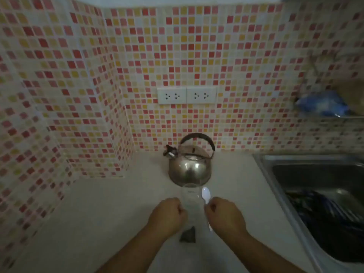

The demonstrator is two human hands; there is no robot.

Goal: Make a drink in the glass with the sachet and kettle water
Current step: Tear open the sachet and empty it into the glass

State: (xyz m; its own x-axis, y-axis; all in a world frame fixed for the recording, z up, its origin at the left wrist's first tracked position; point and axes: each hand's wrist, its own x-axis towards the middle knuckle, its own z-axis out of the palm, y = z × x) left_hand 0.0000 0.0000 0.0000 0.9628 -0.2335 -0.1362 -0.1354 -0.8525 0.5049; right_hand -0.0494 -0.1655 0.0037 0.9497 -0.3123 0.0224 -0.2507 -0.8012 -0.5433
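No writing is legible; left hand (167,214) curls beside the glass (190,201), right hand (223,213) pinches a white spoon (206,194).

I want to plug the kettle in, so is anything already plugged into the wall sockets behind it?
No. Both wall sockets above the kettle show bare holes, with no plug or cord in them.

wall sockets (186,95), steel sink (307,164), blue bag (321,104)

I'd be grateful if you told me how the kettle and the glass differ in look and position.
The kettle is opaque, shiny metal; the glass is clear. The kettle is round-bodied with a dark arched handle; the glass is straight and handleless. The kettle stands nearer the tiled wall; the glass between both hands. Both stand upright on the counter.
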